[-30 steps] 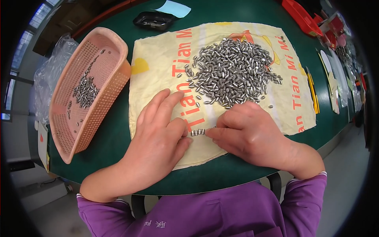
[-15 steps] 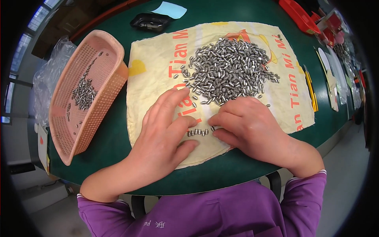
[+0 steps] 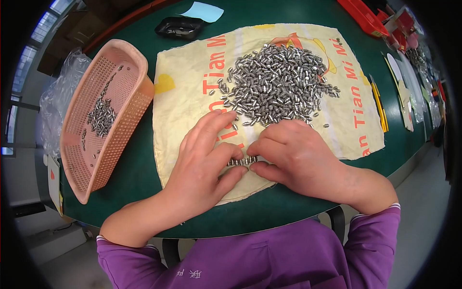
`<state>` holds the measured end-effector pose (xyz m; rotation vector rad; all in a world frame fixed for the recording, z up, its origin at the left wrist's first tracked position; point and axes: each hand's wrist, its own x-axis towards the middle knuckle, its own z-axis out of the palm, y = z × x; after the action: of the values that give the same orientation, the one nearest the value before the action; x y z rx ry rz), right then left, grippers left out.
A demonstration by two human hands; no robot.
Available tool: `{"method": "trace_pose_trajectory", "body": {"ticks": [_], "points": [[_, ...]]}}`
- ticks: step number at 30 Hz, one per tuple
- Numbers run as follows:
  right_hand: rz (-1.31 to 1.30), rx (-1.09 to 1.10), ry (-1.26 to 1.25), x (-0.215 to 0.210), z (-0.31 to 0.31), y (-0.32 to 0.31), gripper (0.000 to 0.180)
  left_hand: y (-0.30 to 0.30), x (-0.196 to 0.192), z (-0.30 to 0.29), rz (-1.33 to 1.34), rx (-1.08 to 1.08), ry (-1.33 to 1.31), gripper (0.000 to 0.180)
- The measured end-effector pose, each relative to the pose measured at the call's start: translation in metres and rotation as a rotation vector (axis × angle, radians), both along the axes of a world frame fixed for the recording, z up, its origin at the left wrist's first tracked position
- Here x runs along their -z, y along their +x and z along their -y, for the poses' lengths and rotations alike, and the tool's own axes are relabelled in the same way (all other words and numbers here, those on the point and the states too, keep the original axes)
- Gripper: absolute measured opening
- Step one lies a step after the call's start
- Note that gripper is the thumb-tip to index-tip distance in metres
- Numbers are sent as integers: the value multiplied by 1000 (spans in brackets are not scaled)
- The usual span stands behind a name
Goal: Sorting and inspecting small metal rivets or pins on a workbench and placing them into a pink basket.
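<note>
Tabletop edge (image 3: 269, 225) curves nearest; past it, on cloth (image 3: 185, 101), my right hand (image 3: 301, 161) pinches the right end of a row of metal pieces (image 3: 238, 162). My left hand (image 3: 199, 156) straddles it, grip unclear to me. Beyond, open cloth lies left of the pile (image 3: 279, 86).

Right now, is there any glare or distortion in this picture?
In the head view, the front edge of the green table looks bowed and the corners go black; the metal pile shows small glints, the clear plastic bag a sheen.
</note>
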<state>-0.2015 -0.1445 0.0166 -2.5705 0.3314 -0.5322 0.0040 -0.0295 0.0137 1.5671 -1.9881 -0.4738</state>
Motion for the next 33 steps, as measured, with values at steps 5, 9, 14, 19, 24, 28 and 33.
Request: {"method": "trace_pose_trajectory", "body": {"ticks": [5,9,14,19,24,28,33], "points": [[-80,-13,0,-1,0,0,25,1,0,-1,-11,-9,2,32],[22,-28,28,3,-2,2,18,1,0,-1,-12,-1,-7,33],[-3,6,67,-3,0,-2,22,0,-15,-4,27,-49,46,31],[-34,11,27,-4,1,-3,20,5,-17,-4,95,-16,44,32],[-48,7,50,-6,1,-3,18,4,-13,-3,67,0,42,30],[-45,6,52,-5,0,-2,16,4,-11,-4,61,-10,39,33],[-39,15,39,-5,1,-3,16,3,-23,-6,110,-30,87,34]]}}
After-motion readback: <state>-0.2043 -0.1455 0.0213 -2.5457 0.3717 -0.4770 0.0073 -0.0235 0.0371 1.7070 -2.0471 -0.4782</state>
